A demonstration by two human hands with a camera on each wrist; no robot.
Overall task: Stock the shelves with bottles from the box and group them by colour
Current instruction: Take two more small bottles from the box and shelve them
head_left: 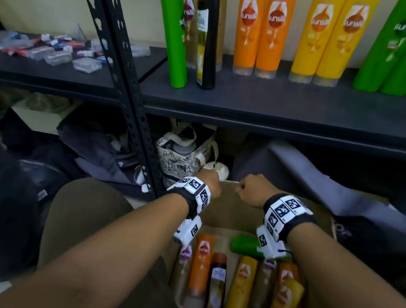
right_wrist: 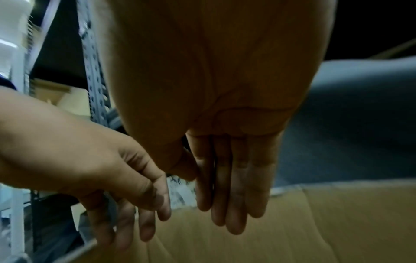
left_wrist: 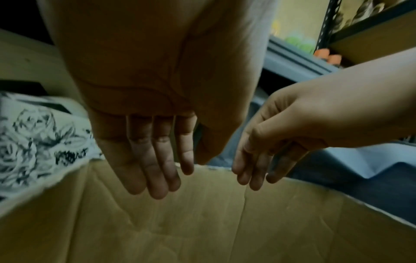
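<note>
An open cardboard box [head_left: 228,209] stands below me, holding several lying bottles: an orange bottle [head_left: 200,265], a black bottle [head_left: 215,291], a yellow bottle [head_left: 240,289] and a green bottle [head_left: 245,244] among them. My left hand [head_left: 208,180] and right hand [head_left: 251,189] are side by side at the top edge of the box's far flap [left_wrist: 202,222]. In the wrist views the left hand's fingers [left_wrist: 157,169] and the right hand's fingers [right_wrist: 231,195] hang straight down over the flap's inner face, holding nothing. On the shelf [head_left: 281,105] stand two orange bottles [head_left: 249,27], two yellow bottles [head_left: 315,36] and two green bottles [head_left: 389,44].
At the shelf's left stand a green bottle [head_left: 173,34], a black bottle [head_left: 207,39] and a gold bottle behind them. A black upright post [head_left: 122,51] divides the shelving. Small plastic cases [head_left: 54,52] litter the left shelf. A floral bag [head_left: 183,156] and grey cloth [head_left: 310,179] lie beyond the box.
</note>
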